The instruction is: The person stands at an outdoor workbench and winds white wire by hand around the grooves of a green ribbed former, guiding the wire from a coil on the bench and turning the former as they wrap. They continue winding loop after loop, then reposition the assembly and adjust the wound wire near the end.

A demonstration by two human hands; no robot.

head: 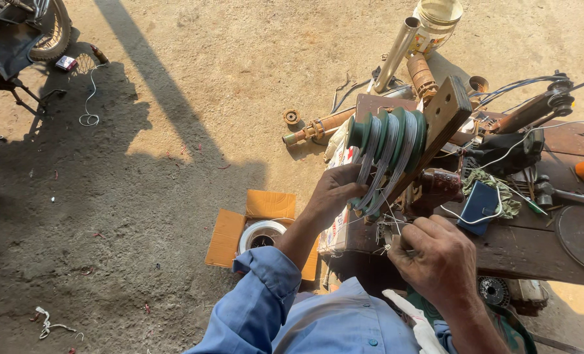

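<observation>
The left hand (334, 190) cups the lower edge of a green stepped winding former wrapped with pale wire (387, 147), its fingers curled against the coils. That former sits on a tilted wooden board (446, 115) above the dark wooden counter (521, 246). Just beside it, the right hand (436, 259) has its fingers pressed together, pinching thin wire strands (391, 226). An open cardboard box holding a wire spool (262, 229) lies on the dirt floor (141, 216).

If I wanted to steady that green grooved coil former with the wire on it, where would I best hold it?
Probably at the lower rim of the green stepped former, coming from the left, where the left hand already rests. The wooden plate blocks the right side, and the wire-filled grooves are best left untouched. The right hand works the loose wire ends below.
</observation>
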